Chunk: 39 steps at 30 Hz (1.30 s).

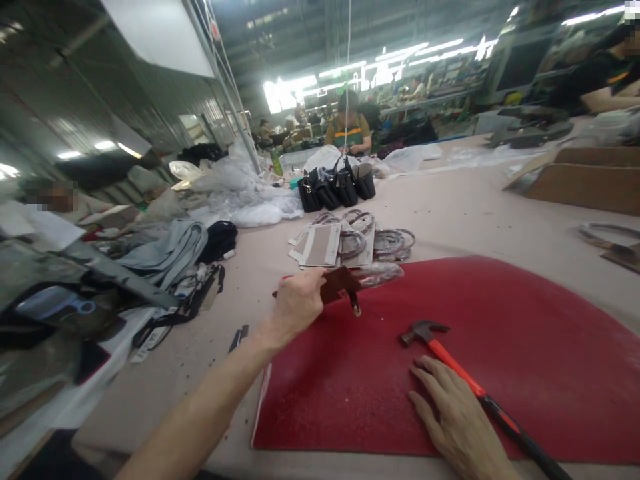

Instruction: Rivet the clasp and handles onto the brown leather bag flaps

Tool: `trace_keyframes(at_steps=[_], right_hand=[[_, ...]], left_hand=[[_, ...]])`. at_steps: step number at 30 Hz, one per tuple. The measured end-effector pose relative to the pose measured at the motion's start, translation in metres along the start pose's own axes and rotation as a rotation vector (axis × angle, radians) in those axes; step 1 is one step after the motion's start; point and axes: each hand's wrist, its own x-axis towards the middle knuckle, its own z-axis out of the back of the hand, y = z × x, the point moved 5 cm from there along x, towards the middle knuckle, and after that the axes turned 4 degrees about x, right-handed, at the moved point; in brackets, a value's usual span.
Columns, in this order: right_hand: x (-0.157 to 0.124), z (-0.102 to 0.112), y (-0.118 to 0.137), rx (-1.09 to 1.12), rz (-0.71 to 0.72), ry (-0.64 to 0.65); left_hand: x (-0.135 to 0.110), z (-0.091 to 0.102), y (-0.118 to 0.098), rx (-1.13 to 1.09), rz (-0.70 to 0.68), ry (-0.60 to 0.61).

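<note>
My left hand [301,297] is closed around a flat dark brown leather piece [337,285], held over the far left part of a red mat [380,373]. From the piece hangs a short strap with a small metal fitting [356,308]. My right hand [453,413] rests on the mat, fingers spread, with nothing in it. Just beside those fingers lies a claw hammer [455,363] with an orange and black handle, its head pointing away from me. A clear plastic bag [380,272] lies at the mat's far edge, behind the brown piece.
Pale cards with coiled handles [325,243] lie beyond the mat. Farther back stand several black handbags [336,187] beside a heap of clear plastic [265,200]. Grey fabric [165,257] and straps crowd the left side. A cardboard box [585,177] sits right; a co-worker [349,127] sits opposite.
</note>
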Motion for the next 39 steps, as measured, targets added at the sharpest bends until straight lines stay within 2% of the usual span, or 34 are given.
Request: trace_keyframes(at_steps=[2,3,5,7,9,12,14,17,19,21,23,26,28,30,32,34,36,39], right_hand=[[0.000,-0.001,0.000,0.001,0.009,0.004],[0.001,-0.002,-0.001,0.003,0.016,0.006],[0.002,-0.003,-0.001,0.013,0.033,0.011],[0.004,-0.002,0.000,0.036,0.044,0.011],[0.006,-0.001,0.000,0.076,0.031,0.015],[0.008,0.001,-0.001,0.174,-0.025,0.029],[0.007,0.002,-0.004,0.257,-0.069,0.026],[0.006,0.005,-0.010,0.354,-0.113,0.004],[0.006,0.006,-0.013,0.383,-0.124,-0.001],[0.008,0.005,-0.010,0.403,-0.134,0.010],[0.009,0.004,0.001,0.413,-0.135,0.035],[0.010,0.001,0.030,0.337,-0.108,0.102],[0.009,-0.001,0.047,0.196,-0.109,0.142],[0.008,-0.002,0.054,0.037,-0.159,0.152],[0.007,-0.002,0.051,-0.058,-0.231,0.138],[0.006,-0.001,0.045,-0.086,-0.299,0.111],[0.004,0.000,0.042,-0.100,-0.313,0.105],[0.006,0.000,0.049,-0.125,-0.236,0.159]], left_hand=[[0.005,0.041,0.000,-0.073,0.067,-0.018],[0.007,0.055,0.000,-0.109,0.106,-0.003],[0.010,0.066,0.002,-0.176,0.221,0.068],[0.005,0.053,0.010,-0.271,0.380,0.165],[-0.008,0.025,0.020,-0.388,0.519,0.241],[-0.034,-0.019,0.030,-0.473,0.579,0.335],[-0.049,-0.039,0.031,-0.473,0.549,0.432],[-0.059,-0.051,0.023,-0.483,0.465,0.585],[-0.055,-0.051,0.008,-0.414,0.326,0.661],[-0.045,-0.051,-0.013,-0.255,0.136,0.686],[-0.033,-0.057,-0.039,-0.095,-0.062,0.681],[-0.020,-0.075,-0.078,0.012,-0.313,0.612],[-0.015,-0.087,-0.096,0.042,-0.417,0.537],[-0.014,-0.096,-0.103,0.050,-0.437,0.486],[-0.020,-0.098,-0.097,0.041,-0.367,0.458],[-0.034,-0.092,-0.080,0.032,-0.240,0.404],[-0.056,-0.079,-0.056,0.010,-0.080,0.327],[-0.103,-0.058,-0.016,-0.046,0.176,0.177]])
